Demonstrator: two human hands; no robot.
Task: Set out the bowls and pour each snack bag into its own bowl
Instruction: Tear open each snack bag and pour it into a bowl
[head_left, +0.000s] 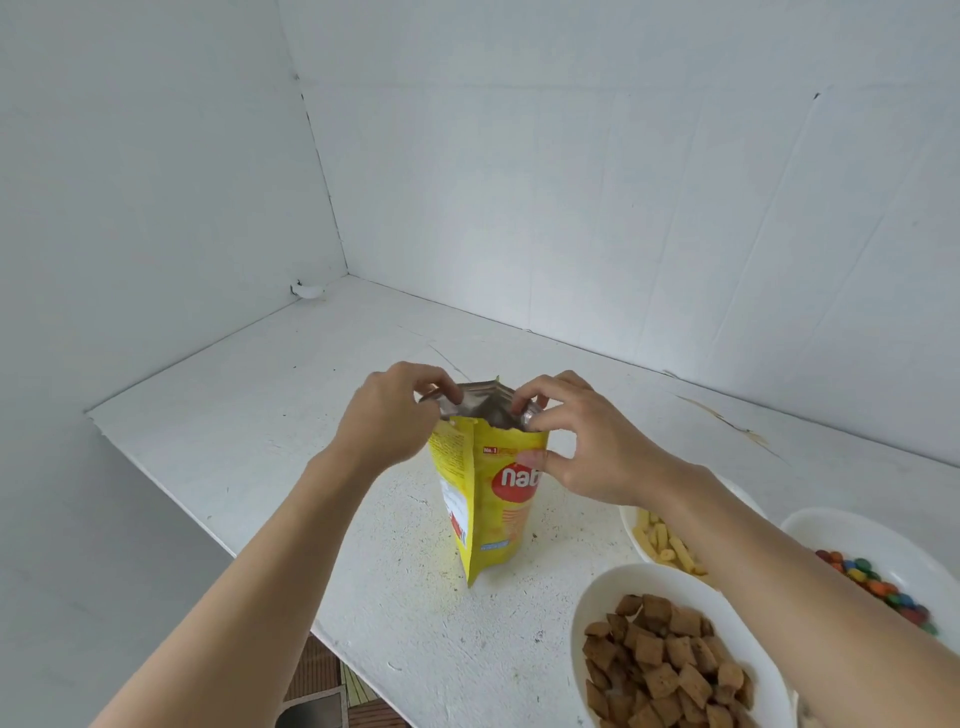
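Note:
A yellow snack bag (488, 499) with a red logo stands upright on the white table (270, 405), its top torn and showing a silver lining. My left hand (389, 415) pinches the left side of the bag's mouth. My right hand (582, 441) pinches the right side, thumb on the front panel. To the right stand three white bowls: one with brown square pieces (592, 613), one with pale yellow puffs (631, 519) partly behind my right forearm, and one with coloured candies (852, 530).
White walls close in the table at the back and left. The table's left edge (208, 535) runs diagonally, with floor tiles (322, 691) below. A small white scrap (306, 291) lies in the far corner.

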